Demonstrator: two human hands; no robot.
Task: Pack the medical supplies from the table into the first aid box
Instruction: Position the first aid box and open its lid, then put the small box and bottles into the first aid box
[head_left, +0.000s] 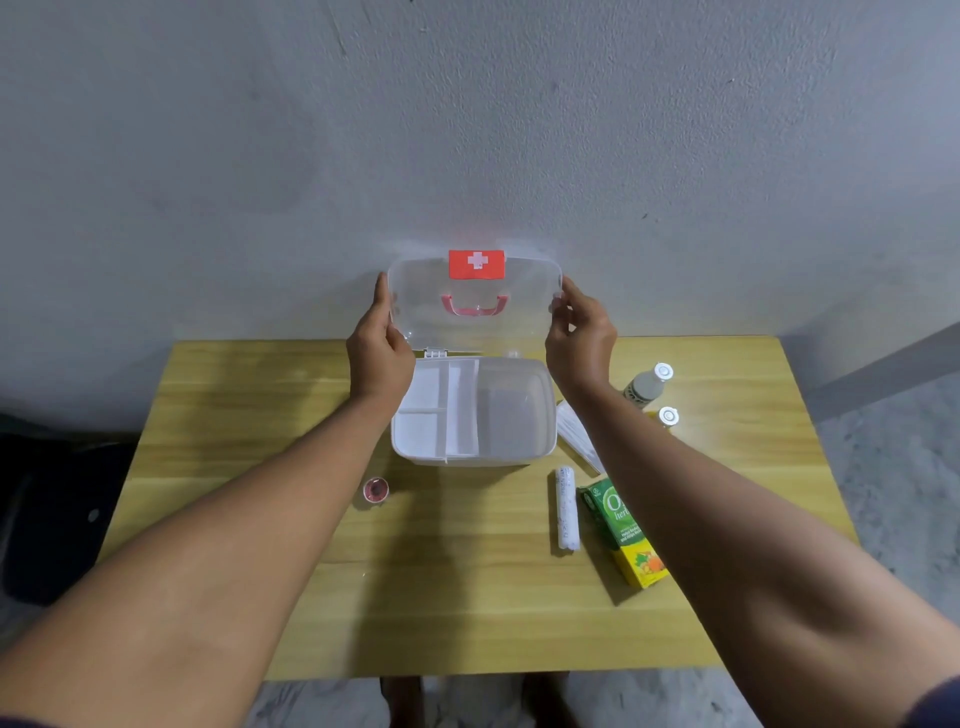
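A white first aid box (540, 415) stands open near the table's far edge, with a divided white tray in its left half. Its clear lid (472, 332), with a red cross label and a pink handle, is raised upright. My left hand (379, 343) grips the lid's left edge and my right hand (579, 338) grips its right edge. To the right of the box lie a white bandage roll (567, 509), a green and yellow medicine carton (621, 530), a clear packet (574, 434) and two white-capped bottles (649, 384) (667, 417). A pink tape roll (375, 490) sits at the front left.
The wooden table (441, 571) stands against a grey wall. A dark object (52, 519) sits on the floor to the left of the table. My right forearm crosses over the packet and part of the carton.
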